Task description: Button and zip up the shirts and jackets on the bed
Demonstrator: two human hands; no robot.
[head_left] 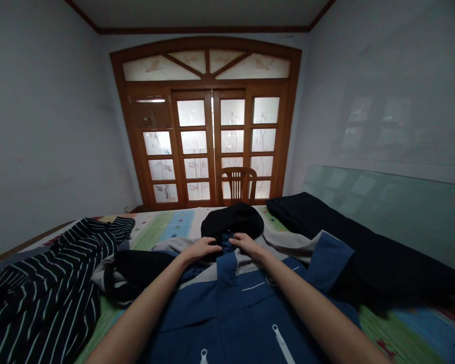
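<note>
In the head-camera view, a blue-and-grey jacket (pixel 223 316) lies spread on a colorful patterned sheet (pixel 146 232), directly beneath and between a person's two forearms. Its long axis runs away from the wearer, the neck end pointing toward wooden glass-paned doors (pixel 212 141), the body nearest the camera; two white zipper pulls (pixel 282 344) show on the blue front. Both arms reach forward and converge at the neckline. The left hand (pixel 203 247) angles inward to the right, thumb and fingers pinching the jacket's neck fabric; the right hand (pixel 247 243) mirrors it just beside, fingertips likewise pinching the cloth. A rounded black cloth (pixel 233 220) sits just beyond both hands. A black-and-white striped garment (pixel 64 273) lies left of the left hand, dark folded cloth (pixel 349 242) right of the right hand, and a wooden chair (pixel 238 183) stands well beyond them.
</note>
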